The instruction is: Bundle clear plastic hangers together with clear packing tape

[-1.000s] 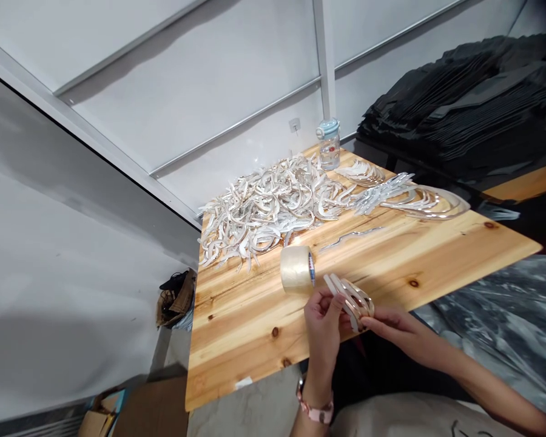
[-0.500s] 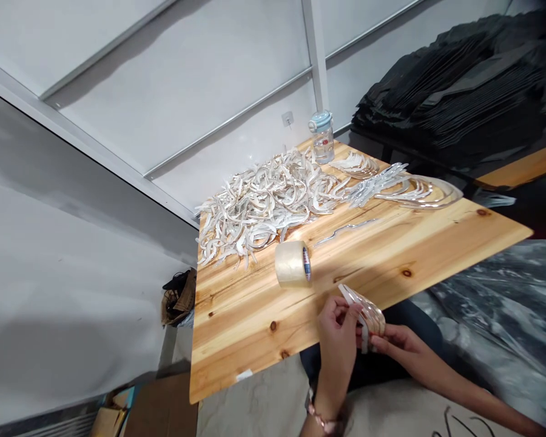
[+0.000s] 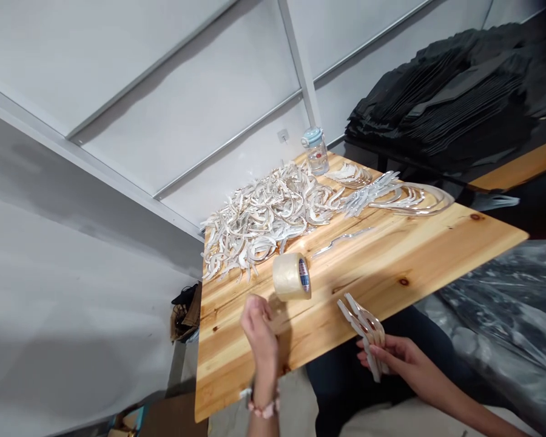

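nearer than the tape roll [image 3: 291,277] and to its right, the right hand [image 3: 398,358] is holding a bundle of curved strips [image 3: 366,331], thumb and fingers clamping on its lower part. its long axis is slanting: narrow tips are pointing up and left, the other end down toward the lap [image 3: 337,388]. the fingers are hiding part of it, and the strips are overlapping too closely for counting. just left of the tape roll, on its near side, the left hand [image 3: 258,325] is showing fingers bending inward; i cannot tell whether they are gripping anything. the tape roll is lying on its curved side, its core facing right. beyond it, a wavy strip [image 3: 341,241] is lying on the table [image 3: 236,346]. farther beyond, a tangled pile [image 3: 273,212] is spreading leftward, fanned strips [image 3: 418,197] rightward, and a bottle [image 3: 317,159] is standing behind.
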`<state>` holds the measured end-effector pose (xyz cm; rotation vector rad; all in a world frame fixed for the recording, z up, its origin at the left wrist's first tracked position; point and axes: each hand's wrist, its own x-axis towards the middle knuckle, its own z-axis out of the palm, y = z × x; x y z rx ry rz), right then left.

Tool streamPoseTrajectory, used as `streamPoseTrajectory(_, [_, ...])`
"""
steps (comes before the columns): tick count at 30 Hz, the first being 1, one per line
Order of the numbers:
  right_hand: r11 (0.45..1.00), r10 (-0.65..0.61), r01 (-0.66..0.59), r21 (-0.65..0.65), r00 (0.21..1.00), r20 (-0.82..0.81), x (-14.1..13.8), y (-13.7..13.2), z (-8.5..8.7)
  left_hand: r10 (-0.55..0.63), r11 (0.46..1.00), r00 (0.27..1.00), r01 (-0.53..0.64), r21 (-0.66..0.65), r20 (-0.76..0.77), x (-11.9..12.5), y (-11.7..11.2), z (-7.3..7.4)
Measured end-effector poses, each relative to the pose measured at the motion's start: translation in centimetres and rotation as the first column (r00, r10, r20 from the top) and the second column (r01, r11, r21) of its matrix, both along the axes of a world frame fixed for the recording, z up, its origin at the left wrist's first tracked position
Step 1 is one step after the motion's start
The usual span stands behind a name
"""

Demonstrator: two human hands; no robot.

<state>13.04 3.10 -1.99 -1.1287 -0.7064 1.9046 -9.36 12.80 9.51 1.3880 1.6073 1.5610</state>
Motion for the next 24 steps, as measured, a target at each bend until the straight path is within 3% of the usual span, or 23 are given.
streamPoseTrajectory(2, [1.000,0.008,-0.008,0.013,1.000,-0.007,-0.2,0.1,0.2,-0.144,0.969,0.987,0.154,-0.195,0.065,-2.2,2.9,1.5])
streamPoseTrajectory(3, [1.000,0.009,-0.008,0.020,1.000,-0.014,-0.4,0.1,0.2,-0.226,0.910,0.961,0.267,-0.317,0.159,-2.9,4.4,2.0])
streamPoseTrajectory(5, [1.000,0.012,-0.011,0.025,1.000,-0.026,-0.7,0.2,0.0,-0.318,0.688,0.853,0.508,-0.519,0.414,-3.4,7.1,2.3])
streamPoseTrajectory(7, [1.000,0.016,-0.015,0.020,0.999,-0.031,-1.0,0.2,-0.3,-0.300,0.494,0.721,0.678,-0.544,0.625,-3.0,9.1,1.7])
streamPoseTrajectory(10, [1.000,0.014,-0.014,0.012,0.999,-0.033,-1.3,0.3,-0.7,-0.227,0.331,0.488,0.852,-0.405,0.843,-1.1,10.5,0.0])
streamPoseTrajectory(12, [1.000,-0.003,0.004,0.010,0.999,-0.032,-1.5,0.3,-0.7,-0.195,0.306,0.369,0.903,-0.301,0.909,0.4,10.8,-0.8])
streamPoseTrajectory(15, [0.998,-0.039,0.041,0.043,0.999,-0.038,-1.8,0.2,0.1,-0.228,0.418,0.313,0.887,-0.198,0.922,2.2,11.0,-0.8])
streamPoseTrajectory(17, [0.993,-0.063,0.065,0.099,0.998,-0.017,-2.1,0.2,0.7,-0.327,0.517,0.336,0.846,-0.130,0.883,3.0,10.9,0.1])
streamPoseTrajectory(19, [0.988,-0.081,0.077,0.136,0.996,0.023,-2.5,0.3,1.0,-0.495,0.565,0.424,0.820,-0.090,0.758,3.7,10.2,1.2])
streamPoseTrajectory(21, [0.986,-0.084,0.075,0.147,0.995,0.055,-2.8,0.3,0.9,-0.667,0.539,0.511,0.833,-0.122,0.542,4.4,8.7,2.1])
streamPoseTrajectory(23, [0.984,-0.062,0.047,0.173,0.995,0.084,-3.0,0.3,0.2,-0.802,0.456,0.497,0.868,-0.197,0.333,5.1,6.3,2.2])
streamPoseTrajectory(24, [0.983,-0.059,0.037,0.182,0.992,0.116,-3.0,0.2,-0.3,-0.853,0.387,0.446,0.889,-0.244,0.272,5.5,4.9,1.9])
